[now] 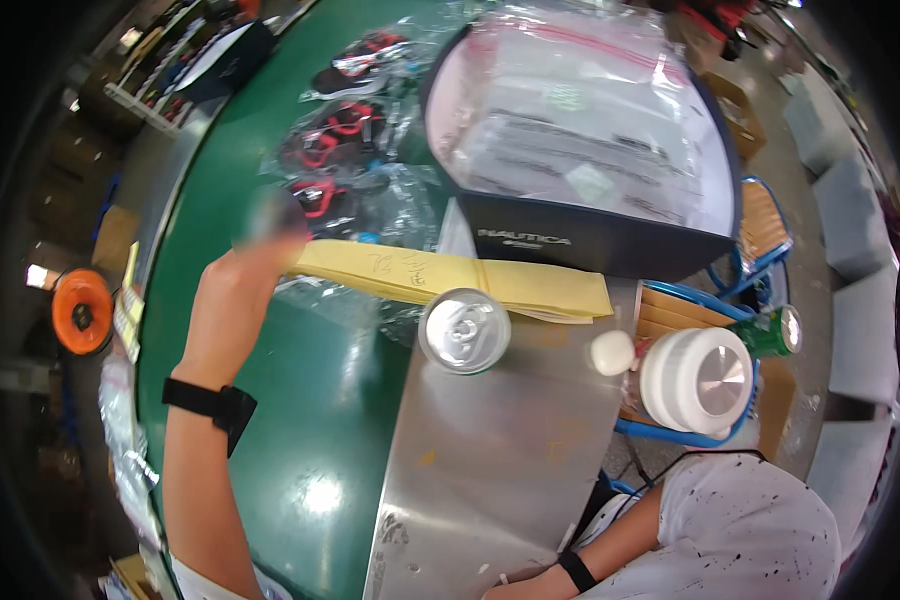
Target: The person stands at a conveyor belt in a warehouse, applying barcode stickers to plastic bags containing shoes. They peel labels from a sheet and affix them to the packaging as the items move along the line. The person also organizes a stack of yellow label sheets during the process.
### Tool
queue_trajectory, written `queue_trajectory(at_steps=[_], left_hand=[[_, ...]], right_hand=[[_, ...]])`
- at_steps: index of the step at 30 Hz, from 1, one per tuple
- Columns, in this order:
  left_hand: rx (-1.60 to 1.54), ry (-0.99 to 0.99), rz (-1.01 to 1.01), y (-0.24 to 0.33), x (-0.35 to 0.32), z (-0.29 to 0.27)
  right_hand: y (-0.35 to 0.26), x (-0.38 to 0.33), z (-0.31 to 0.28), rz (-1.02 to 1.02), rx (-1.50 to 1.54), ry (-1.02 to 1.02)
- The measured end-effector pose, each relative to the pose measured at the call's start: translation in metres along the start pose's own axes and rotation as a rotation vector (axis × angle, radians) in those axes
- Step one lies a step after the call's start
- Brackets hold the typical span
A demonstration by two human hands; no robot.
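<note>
The left hand [250, 258] was at the left end of the yellow paper [445, 278], and the nearest bag [345, 208] lay just beyond the paper, ahead and to the right of that hand. The fingers were lost in blur, so it could not be told whether they were open or closed on something. From the wrist, the paper stretched away to the right, its long axis running left to right with the right end slightly nearer the wearer, so the hand stood at its end rather than along its side. The bag showed a dark and red item through clear film; two more like it lay beyond, in a row on the green table [300, 420]. The can [465, 330] stood at the paper's near edge, hiding a little of it, and the box [650, 245] was just beyond the paper's right half. The right hand [520, 590] was low over the metal sheet [500, 440], mostly cut off by the lower edge and well apart from the paper; its grip could not be told. The left was plainly the nearer
</note>
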State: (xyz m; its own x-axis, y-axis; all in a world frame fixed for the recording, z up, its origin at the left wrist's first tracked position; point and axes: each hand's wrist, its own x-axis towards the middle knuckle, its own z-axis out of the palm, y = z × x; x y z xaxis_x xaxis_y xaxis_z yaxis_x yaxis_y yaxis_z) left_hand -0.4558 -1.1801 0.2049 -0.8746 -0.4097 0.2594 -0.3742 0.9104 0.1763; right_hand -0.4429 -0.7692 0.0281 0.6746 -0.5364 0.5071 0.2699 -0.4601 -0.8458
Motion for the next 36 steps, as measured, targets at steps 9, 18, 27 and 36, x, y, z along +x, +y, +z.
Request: queue_trajectory(at_steps=[9, 18, 27, 36], left_hand=[[-0.169, -0.038, -0.730, 0.076, -0.160, -0.116], [-0.755, 0.780, -1.134, 0.255, -0.280, -0.100], [-1.154, 1.419, -1.460, 0.388, -0.378, 0.057], [-1.072, 0.718, -1.703, 0.428, -0.422, 0.078]], right_hand=[[-0.015, 0.004, -0.016, 0.082, -0.074, -0.130], [-0.023, 0.019, -0.034, 0.476, 0.557, 0.068], [-0.016, 0.148, -0.198, 0.221, -0.935, 0.340], [0.094, 0.149, -0.296, 1.078, -1.533, -0.133]])
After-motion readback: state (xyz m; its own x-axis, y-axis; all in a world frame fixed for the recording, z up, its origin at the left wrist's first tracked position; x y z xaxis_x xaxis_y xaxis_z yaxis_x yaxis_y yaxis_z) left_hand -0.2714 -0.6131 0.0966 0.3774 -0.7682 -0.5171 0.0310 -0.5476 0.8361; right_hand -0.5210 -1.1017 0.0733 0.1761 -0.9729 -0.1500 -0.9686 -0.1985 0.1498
